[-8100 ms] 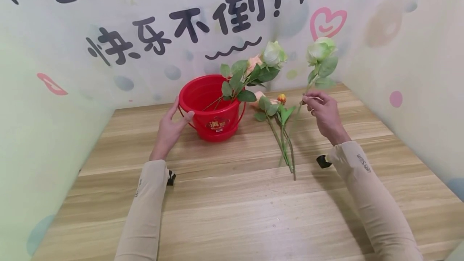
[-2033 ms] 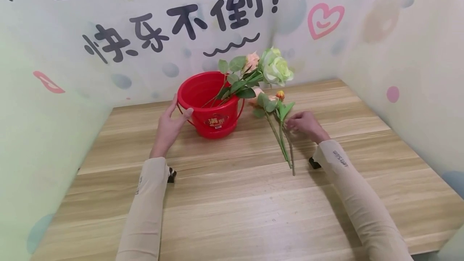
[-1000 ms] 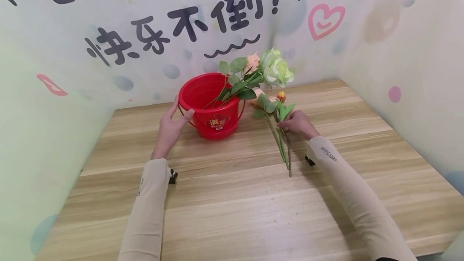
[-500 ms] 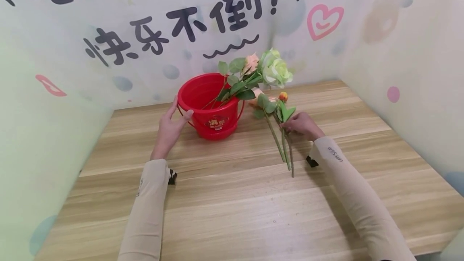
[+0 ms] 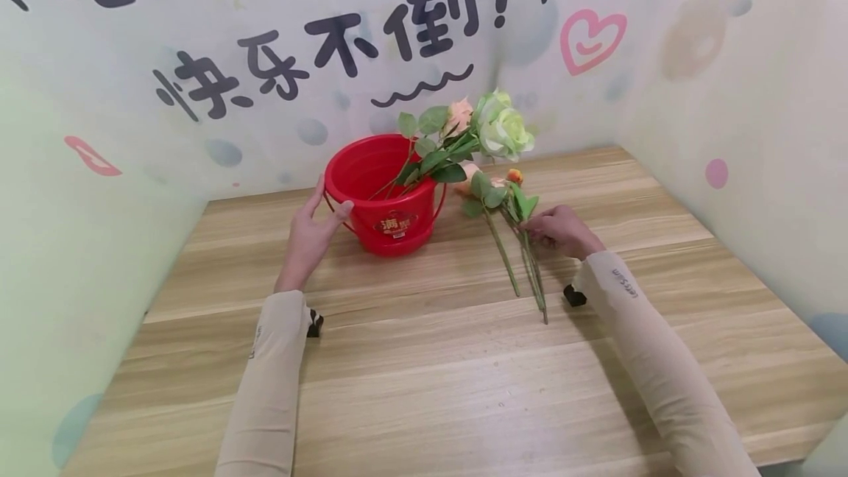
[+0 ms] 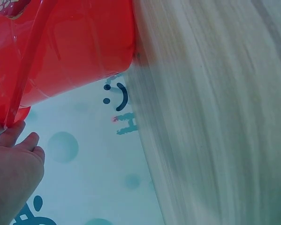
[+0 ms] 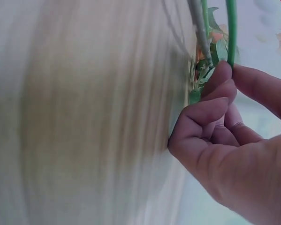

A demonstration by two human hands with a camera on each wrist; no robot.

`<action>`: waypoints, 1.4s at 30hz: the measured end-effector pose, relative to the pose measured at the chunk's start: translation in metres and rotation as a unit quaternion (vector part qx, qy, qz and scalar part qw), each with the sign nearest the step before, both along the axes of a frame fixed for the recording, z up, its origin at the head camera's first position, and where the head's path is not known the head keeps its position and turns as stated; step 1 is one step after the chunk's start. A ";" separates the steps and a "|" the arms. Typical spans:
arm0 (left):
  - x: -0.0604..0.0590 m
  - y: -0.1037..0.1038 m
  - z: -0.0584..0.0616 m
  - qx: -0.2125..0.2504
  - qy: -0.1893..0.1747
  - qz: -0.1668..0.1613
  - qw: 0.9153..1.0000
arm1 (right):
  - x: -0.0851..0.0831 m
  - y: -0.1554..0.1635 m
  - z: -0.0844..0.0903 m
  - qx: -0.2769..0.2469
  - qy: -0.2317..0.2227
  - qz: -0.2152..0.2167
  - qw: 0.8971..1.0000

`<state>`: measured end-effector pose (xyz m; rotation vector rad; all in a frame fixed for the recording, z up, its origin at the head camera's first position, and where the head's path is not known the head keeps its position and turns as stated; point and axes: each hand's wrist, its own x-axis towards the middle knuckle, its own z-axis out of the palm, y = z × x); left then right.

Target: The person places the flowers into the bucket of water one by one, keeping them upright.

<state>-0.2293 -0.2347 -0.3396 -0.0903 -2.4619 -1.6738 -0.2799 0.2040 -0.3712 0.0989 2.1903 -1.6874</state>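
The red bucket (image 5: 424, 213) stands upright on the table, and my left hand (image 5: 310, 238) holds its left rim, thumb outside. In the left wrist view, those fingertips (image 6: 14, 132) are right at the bucket's handle. Leaning out of the bucket to the right are pale green roses (image 5: 503, 127) and a peach rose (image 5: 458, 116). To its right, my right hand (image 5: 562, 232) pinches the green stem (image 7: 231, 33) of an orange tulip (image 5: 514, 176) between thumb and forefinger, low over the table. A brownish stem (image 7: 200, 30) runs beside it, and its flower is hidden among leaves.
Another peach rose (image 5: 468, 177) lies on the wooden table (image 5: 424, 374), its stem pointing toward me. The patterned back wall (image 5: 278, 138) rises directly behind the bucket, and side walls (image 5: 762, 168) flank the table.
The pale green rose once in my right hand now leans in the bucket. My right hand has moved to the tulip; lately its stem's lower end swung right. My left hand stays on the rim.
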 end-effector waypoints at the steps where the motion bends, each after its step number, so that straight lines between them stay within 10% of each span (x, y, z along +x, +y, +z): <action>1: 0.000 0.000 0.000 -0.001 0.001 0.000 1.000 | 0.000 0.001 0.000 -0.010 0.001 -0.003 1.000; 32: -0.002 0.001 0.001 -0.004 0.007 -0.005 1.000 | 0.017 0.018 0.002 -0.149 0.017 -0.075 0.986; 42: 0.000 -0.001 0.001 0.003 0.006 -0.004 1.000 | 0.029 0.012 0.013 -0.240 0.070 -0.104 0.963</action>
